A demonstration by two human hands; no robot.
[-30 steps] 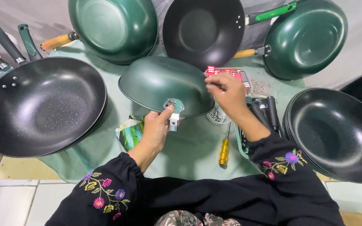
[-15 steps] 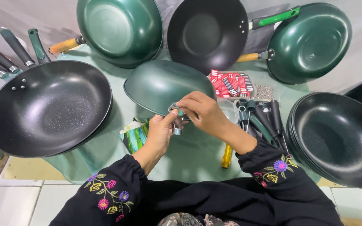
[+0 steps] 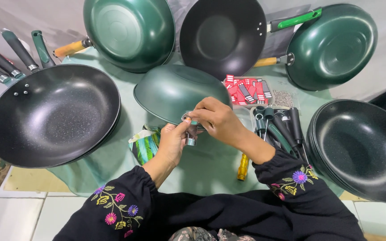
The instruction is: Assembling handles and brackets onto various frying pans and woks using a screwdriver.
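Observation:
An upturned dark green wok [image 3: 175, 91] lies in the middle of a pale green cloth [image 3: 211, 165]. My left hand [image 3: 173, 142] grips a small silver metal handle bracket [image 3: 190, 134] against the wok's near rim. My right hand [image 3: 217, 118] pinches something tiny at the top of that bracket; what its fingertips hold is too small to tell. Both sleeves are black with embroidered flowers.
Big black woks sit at left [image 3: 50, 116] and stacked at right [image 3: 362, 147]. Green pans [image 3: 130, 31] [image 3: 331, 44] and a black pan [image 3: 222, 33] stand behind. Loose handles [image 3: 278, 127], a yellow screwdriver [image 3: 243, 166], a red box [image 3: 246, 90], screws [image 3: 283, 98] and a striped packet [image 3: 146, 145] lie nearby.
My right hand came from the red box at the right to the bracket and now pinches at its top. My left hand kept the bracket at the wok's rim.

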